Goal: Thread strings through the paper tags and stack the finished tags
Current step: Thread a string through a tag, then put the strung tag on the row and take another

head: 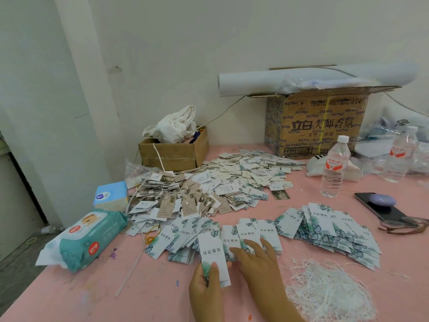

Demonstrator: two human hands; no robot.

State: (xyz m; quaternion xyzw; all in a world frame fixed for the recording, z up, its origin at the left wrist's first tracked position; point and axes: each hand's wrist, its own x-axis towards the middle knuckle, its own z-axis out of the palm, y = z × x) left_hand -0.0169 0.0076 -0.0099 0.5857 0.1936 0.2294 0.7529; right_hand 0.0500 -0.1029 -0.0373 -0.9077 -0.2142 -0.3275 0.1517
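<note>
I am gripping one tag [214,254] in my left hand [204,284]. My thumb is lying across its lower end and my fingers are curling beneath, so that hand is clamped on it. The tag's far end is overlapping the left tags [178,238], which are fanning out on the table [116,289]. My right hand [260,259] is lying just beside it, palm down. Its fingers are straight and apart, pressing on the middle tags [250,233] and gripping nothing.

A loose tangle of white strings [325,291] is crowding the table just right of my right forearm. Beyond it the right tags [336,235] are spreading in an overlapping sheet. A pack of wipes [88,240] is sitting at the table's left edge, with a yellow band [151,235] lying between it and the left tags. Bare pink top is lying open between the wipes and my left hand, down to the near edge.

Farther out, a blue tissue box [111,196] is standing behind the wipes. Next to it the strung pile [171,201] is lying, with threads sticking out of it. A wider heap [250,170] of tags is running on behind that. On the right a phone [383,211] and glasses [404,225] are lying near the edge. A bottle [335,166] is standing between the phone and the heap, and a far bottle [400,154] is standing behind it.

At the back a small box [174,155] is holding a white cloth [176,126]. A carton [318,124] is carrying a paper roll [278,82], and both are standing against the wall [162,54].
</note>
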